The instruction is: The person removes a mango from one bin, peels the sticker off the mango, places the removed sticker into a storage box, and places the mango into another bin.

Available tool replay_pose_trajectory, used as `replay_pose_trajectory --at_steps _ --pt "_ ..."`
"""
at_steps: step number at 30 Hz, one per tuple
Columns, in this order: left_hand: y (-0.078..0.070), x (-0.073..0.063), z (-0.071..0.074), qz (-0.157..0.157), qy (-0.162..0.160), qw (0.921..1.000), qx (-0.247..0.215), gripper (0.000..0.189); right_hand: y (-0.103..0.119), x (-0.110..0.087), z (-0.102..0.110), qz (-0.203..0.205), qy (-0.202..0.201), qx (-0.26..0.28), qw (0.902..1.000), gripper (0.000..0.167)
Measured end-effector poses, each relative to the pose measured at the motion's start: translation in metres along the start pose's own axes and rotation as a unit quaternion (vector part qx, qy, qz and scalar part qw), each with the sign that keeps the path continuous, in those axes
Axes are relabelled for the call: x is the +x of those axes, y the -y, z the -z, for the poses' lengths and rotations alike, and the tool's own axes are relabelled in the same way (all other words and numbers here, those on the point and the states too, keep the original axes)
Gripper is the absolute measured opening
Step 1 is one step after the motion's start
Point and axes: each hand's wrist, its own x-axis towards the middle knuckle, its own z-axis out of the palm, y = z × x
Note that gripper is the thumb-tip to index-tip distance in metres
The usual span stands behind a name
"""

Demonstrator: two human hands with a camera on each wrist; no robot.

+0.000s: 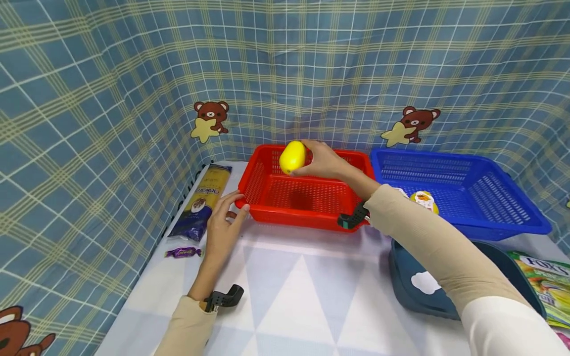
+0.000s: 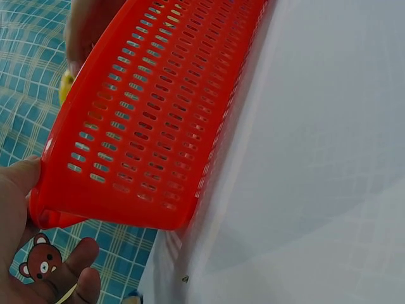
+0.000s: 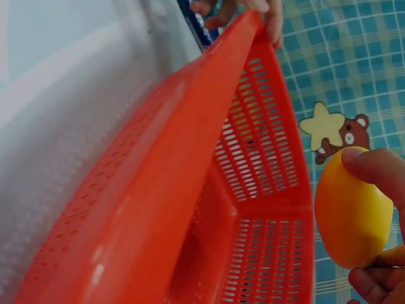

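Note:
My right hand (image 1: 321, 159) holds a smooth yellow oval fruit (image 1: 292, 157), mango-like, above the red basket (image 1: 307, 219). In the right wrist view, its thumb presses one end of the fruit (image 3: 352, 209) while fingers support the other. The basket is rectangular with slotted walls, and a dark shadow falls on its bare floor. At the basket's near left corner, my left hand (image 1: 224, 225) grips the rim between thumb and fingers. The left wrist view shows that thumb on the red basket's corner (image 2: 152, 114), with the other fingers spread below.
A blue basket (image 1: 490, 230) stands right of the red one, with a yellow labelled item (image 1: 425, 200) in it. Before it sits a dark teal bin (image 1: 418, 301), beside a green Fox's packet (image 1: 545, 282). At left lie a pasta bag (image 1: 202, 202) and a purple-wrapped candy (image 1: 183, 252).

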Motion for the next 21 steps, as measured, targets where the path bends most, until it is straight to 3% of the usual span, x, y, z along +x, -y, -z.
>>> replay_pose_trajectory --at_steps 4,10,15,21 --pt "-0.003 0.001 -0.002 0.007 0.008 0.9999 0.004 0.04 -0.007 0.012 -0.009 0.001 0.016 -0.016 0.9998 0.096" --pt "-0.002 -0.006 0.006 0.026 -0.003 0.9996 0.009 0.038 -0.009 0.035 -0.037 0.016 0.075 -0.01 0.997 0.088" --pt "-0.003 -0.004 0.004 0.017 0.008 0.9998 0.0 0.04 -0.01 0.045 -0.035 -0.004 0.096 -0.021 0.9952 0.093" --pt "-0.004 -0.003 0.003 0.03 0.012 0.9995 0.003 0.039 -0.015 0.055 -0.033 0.01 0.119 -0.033 0.9923 0.089"
